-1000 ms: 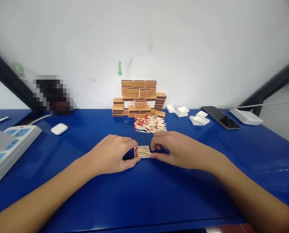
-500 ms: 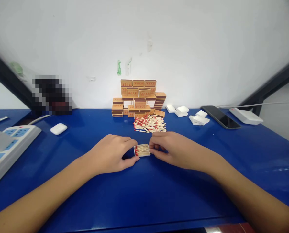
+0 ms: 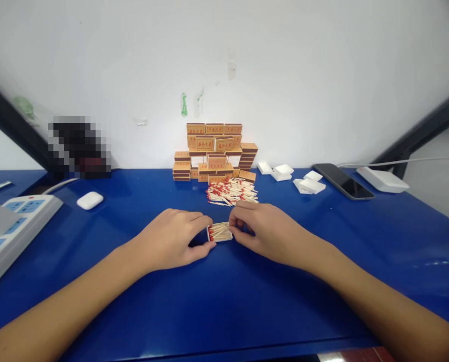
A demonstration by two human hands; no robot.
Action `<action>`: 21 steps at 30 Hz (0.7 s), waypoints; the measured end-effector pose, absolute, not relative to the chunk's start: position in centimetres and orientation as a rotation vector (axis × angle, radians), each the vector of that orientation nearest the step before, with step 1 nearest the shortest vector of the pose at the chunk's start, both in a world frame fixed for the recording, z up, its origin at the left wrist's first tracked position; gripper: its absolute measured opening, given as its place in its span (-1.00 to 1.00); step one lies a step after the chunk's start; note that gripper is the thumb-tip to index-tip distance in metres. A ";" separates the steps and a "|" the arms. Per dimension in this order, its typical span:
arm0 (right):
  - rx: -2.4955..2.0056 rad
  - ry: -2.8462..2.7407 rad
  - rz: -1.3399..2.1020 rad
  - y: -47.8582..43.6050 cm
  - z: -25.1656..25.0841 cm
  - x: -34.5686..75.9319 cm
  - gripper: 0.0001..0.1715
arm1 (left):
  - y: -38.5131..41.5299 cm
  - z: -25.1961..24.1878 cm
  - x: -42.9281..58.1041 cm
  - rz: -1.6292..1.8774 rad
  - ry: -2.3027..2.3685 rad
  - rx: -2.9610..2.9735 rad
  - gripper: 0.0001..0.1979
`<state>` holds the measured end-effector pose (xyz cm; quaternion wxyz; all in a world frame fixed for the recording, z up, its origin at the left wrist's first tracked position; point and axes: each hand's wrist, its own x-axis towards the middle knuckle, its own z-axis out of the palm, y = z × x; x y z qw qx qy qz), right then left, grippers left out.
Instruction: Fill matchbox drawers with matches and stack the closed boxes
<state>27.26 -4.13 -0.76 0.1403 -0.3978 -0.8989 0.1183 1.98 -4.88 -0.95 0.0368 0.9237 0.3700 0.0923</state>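
Note:
A small white matchbox tray [image 3: 224,240] lies on the blue table, filled with matches [image 3: 219,232] whose red heads point left. My left hand [image 3: 179,236] grips the tray's left end between thumb and forefinger. Over its right end, my right hand [image 3: 264,229] has thumb and forefinger pinched at the match ends; what is between the fingertips is hidden. Just beyond my hands spreads a loose heap of red-headed matches [image 3: 232,192]. Behind it stand stacked orange matchboxes [image 3: 214,146].
White empty trays [image 3: 282,171] lie right of the stack, near a dark phone [image 3: 343,182] and a white device [image 3: 383,180] with a cable. At left are a white earbud case [image 3: 90,200] and a power strip [image 3: 24,221]. A wall [image 3: 284,75] closes off the back.
My right hand has shifted slightly left, its fingertips moving from the tray's right edge to above the match ends. My left hand keeps its hold on the tray.

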 end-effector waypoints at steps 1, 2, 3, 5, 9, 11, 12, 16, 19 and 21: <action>-1.154 -2.597 0.355 -4.1 -0.8 27.2 -0.91 | -4.9 -1.0 2.0 0.287 1.134 2.836 -0.74; -1.159 -2.602 0.371 -4.1 -0.7 27.1 -0.91 | -4.9 -1.0 2.0 0.294 1.133 2.837 -0.74; -1.159 -2.612 0.384 -4.1 -0.7 27.0 -0.91 | -4.9 -1.0 1.9 0.302 1.133 2.840 -0.74; -1.143 -2.639 0.393 -4.1 -0.7 26.9 -0.91 | -4.9 -1.0 1.9 0.311 1.132 2.850 -0.74; -1.105 -2.677 0.393 -4.2 -0.6 26.9 -0.88 | -4.9 -1.1 2.0 0.312 1.128 2.873 -0.75; -1.110 -2.658 0.397 -4.2 -0.6 26.9 -0.89 | -4.9 -1.1 2.0 0.318 1.122 2.877 -0.76; -1.111 -2.639 0.397 -4.3 -0.6 26.9 -0.90 | -4.9 -1.1 2.0 0.324 1.120 2.877 -0.76; -1.072 -2.594 0.402 -4.4 -0.6 26.8 -0.87 | -4.9 -1.2 1.9 0.358 1.109 2.888 -0.75; -1.034 -2.616 0.372 -4.4 -0.7 26.8 -0.86 | -4.8 -1.2 1.9 0.385 1.088 2.894 -0.81; -1.024 -2.623 0.349 -4.4 -0.8 26.9 -0.87 | -4.8 -1.1 1.9 0.388 1.081 2.889 -0.83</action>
